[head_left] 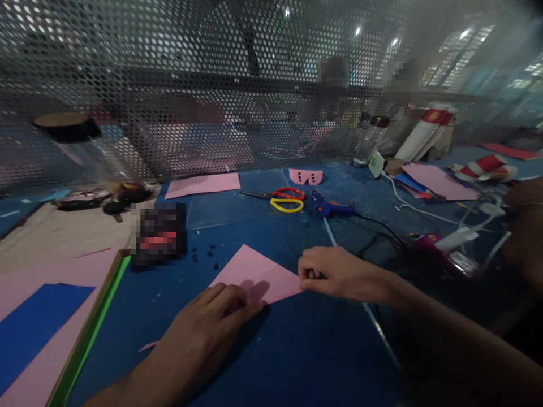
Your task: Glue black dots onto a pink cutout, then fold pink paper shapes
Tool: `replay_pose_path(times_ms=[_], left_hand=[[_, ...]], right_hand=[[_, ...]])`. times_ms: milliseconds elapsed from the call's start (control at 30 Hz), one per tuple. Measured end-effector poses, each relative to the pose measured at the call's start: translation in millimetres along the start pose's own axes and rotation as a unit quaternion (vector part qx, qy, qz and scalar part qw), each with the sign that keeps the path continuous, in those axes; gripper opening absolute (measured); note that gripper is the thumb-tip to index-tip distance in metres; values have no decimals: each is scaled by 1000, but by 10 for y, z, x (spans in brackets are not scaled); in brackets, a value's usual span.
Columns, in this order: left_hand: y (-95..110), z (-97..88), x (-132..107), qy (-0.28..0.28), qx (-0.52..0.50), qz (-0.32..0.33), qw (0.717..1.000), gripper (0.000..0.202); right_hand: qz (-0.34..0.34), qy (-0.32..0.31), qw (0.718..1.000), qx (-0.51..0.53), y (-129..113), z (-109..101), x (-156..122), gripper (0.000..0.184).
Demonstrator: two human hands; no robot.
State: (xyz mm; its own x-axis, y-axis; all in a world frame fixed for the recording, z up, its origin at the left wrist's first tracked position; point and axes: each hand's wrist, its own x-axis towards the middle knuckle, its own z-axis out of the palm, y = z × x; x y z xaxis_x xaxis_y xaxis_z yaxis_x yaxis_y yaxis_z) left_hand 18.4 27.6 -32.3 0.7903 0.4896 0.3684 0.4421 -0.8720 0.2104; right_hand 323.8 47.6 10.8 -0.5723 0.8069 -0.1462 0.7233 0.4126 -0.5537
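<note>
A folded pink paper [258, 271] lies on the blue table [297, 350] in front of me. My left hand [207, 325] rests flat on its near left corner, fingers stretched out and pressing it down. My right hand [335, 274] pinches the paper's right corner between thumb and curled fingers.
Red and yellow scissors [286, 199] and a blue glue gun [328, 208] with a black cable lie beyond. Pink sheets [203, 184] sit by the perforated metal screen [169, 85]. Pink and blue paper [38, 322] lies left by a green strip. Cables, a clear bottle [370, 141] and paper rolls are right.
</note>
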Motion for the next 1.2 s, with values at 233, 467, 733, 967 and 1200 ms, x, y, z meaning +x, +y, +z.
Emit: replay_pose_path(times_ms=[233,467,733,967,1200], left_hand=[[-5,0,-17,-25,13,-9,1000,42],[-36,39,-54,-50,5,-12,999,42],[-31,44,-40,-41,-2,-16,999,40],[-47,84,-74,-47,-4,-26,999,40],[-39,75,-42,-32,7,-21,999,36]], right_hand=[[-2,3,1000,-10,-62,-30,-20,10],[-60,33,998,-1,-123,66,16,6],[-141,57,988,-38,-133,235,35,9],[-156,54,985,-54,-115,235,51,7],[-166,56,982,-72,-139,226,34,9]])
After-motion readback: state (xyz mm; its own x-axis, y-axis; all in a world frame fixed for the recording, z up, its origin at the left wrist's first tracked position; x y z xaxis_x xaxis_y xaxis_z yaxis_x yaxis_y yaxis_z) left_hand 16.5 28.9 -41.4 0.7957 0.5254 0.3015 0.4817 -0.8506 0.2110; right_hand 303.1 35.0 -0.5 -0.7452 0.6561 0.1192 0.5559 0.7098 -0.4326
